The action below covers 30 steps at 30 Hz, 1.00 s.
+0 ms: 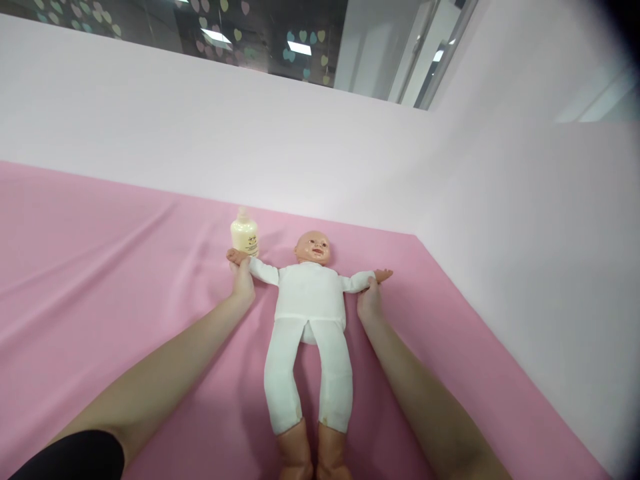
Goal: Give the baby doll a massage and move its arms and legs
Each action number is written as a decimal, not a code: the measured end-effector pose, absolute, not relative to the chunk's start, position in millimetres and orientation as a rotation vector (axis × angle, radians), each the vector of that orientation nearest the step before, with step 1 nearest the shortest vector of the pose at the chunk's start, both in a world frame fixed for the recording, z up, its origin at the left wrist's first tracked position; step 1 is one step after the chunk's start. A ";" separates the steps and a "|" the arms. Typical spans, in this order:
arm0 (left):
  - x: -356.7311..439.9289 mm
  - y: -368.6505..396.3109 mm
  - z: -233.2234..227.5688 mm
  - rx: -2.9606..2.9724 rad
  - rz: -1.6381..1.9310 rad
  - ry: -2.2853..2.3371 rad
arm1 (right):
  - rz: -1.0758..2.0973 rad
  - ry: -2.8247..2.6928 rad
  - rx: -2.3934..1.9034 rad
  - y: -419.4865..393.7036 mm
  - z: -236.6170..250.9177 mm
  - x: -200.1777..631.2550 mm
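Note:
A baby doll in a white suit lies on its back on a pink sheet, head away from me, arms spread to both sides. My left hand grips the doll's arm on the left side near its wrist. My right hand holds the doll's other arm near the wrist. A small cream-coloured bottle stands upright just beyond the doll's hand on the left.
The pink sheet covers the whole surface and ends at a white wall behind and on the right. Dark glass with heart stickers runs above the wall.

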<state>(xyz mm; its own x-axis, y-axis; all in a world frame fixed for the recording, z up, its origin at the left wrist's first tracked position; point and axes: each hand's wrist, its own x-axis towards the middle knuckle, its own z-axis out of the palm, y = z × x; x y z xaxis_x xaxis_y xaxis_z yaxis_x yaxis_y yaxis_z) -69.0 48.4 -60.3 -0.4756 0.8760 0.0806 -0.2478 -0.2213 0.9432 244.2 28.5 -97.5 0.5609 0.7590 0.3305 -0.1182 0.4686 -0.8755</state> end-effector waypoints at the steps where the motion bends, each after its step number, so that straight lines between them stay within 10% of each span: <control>1: -69.0 47.9 -60.5 0.819 1.808 1.221 | 0.627 -0.764 -0.963 26.6 -94.5 242.4; 21: -48.7 14.8 -43.3 2.164 1.179 0.985 | 0.445 -1.745 -1.105 -12.4 -52.6 210.9; 30: -53.8 25.6 -49.0 1.641 1.753 1.149 | 0.647 -1.268 -1.158 -11.1 -53.4 211.2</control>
